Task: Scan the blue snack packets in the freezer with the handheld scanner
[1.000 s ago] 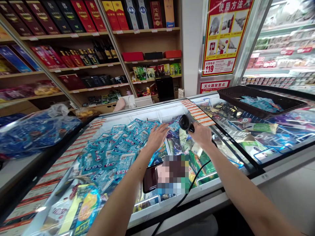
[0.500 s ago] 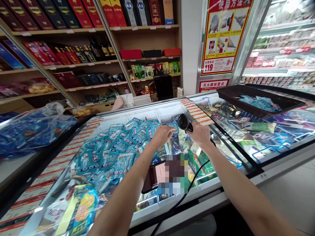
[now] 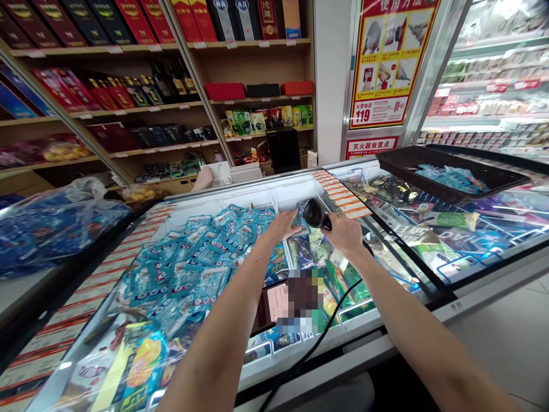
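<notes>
Black scanner, at the frame's centre, is gripped in the right hand; the left hand reaches a blue packet beside it, whether pinching it I cannot tell. Heaped sachets lie left of centre.

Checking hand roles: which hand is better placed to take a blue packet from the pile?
Left, I'd say: the left hand is beside the pile of blue packets, while the right hand grips the black scanner, farther from them.

We see black corded barcode scanner raised, head left of handle; blue printed packet near head; similar packets heaped, overlapping, farther left.
</notes>
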Motion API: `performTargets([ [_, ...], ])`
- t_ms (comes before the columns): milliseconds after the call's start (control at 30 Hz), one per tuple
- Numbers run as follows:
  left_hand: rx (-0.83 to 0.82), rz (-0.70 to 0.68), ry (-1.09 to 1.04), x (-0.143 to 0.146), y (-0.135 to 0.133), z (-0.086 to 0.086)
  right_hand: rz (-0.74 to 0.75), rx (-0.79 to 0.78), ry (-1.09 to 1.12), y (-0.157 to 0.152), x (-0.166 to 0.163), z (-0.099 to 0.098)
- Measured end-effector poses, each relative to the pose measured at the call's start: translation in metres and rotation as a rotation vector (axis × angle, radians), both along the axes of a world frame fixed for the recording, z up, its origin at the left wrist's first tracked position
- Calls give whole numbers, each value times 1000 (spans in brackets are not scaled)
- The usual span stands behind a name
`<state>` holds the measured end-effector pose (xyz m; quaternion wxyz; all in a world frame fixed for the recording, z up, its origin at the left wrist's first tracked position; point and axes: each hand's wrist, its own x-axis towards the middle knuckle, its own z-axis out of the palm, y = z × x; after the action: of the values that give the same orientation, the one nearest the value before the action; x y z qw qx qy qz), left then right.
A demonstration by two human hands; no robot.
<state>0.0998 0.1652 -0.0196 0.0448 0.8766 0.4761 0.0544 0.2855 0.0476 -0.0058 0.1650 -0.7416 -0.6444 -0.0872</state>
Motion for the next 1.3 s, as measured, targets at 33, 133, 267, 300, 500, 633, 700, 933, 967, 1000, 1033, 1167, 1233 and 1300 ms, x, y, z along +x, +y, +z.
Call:
performTargets([
  [33,8,20,-3,-1,0,3,4,2,-3,0,0,0],
  [133,75,83,-147,-9,-5,9,15,11,-11,-1,0,-1],
  [267,195,221,-577,-26,-19,7,39,38,-25,-1,-1,-4],
  [300,208,245,-681,-32,-24,6,49,51,-29,-1,-2,-5],
  [500,237,355,-944,-81,-59,7,173,127,-74,-7,-9,-8],
  [633,185,364,-980,-109,-73,-8,306,174,-114,-12,-19,-8],
  [700,173,371,-983,-117,-74,-17,384,195,-157,-15,-26,-9],
  [933,168,386,-934,-120,-77,-20,488,171,-291,-19,-44,5],
  [967,170,393,-927,-120,-78,-18,488,161,-302,-20,-47,9],
  [1000,175,400,-918,-120,-79,-17,493,150,-316,-20,-50,14],
  [1033,183,407,-910,-120,-79,-17,483,150,-325,-21,-52,19],
  [1167,216,415,-894,-121,-81,-17,485,163,-318,-22,-64,25],
  [1233,221,415,-889,-121,-81,-18,490,180,-299,-23,-67,18],
  [1300,230,411,-886,-121,-81,-20,491,195,-274,-23,-68,9],
])
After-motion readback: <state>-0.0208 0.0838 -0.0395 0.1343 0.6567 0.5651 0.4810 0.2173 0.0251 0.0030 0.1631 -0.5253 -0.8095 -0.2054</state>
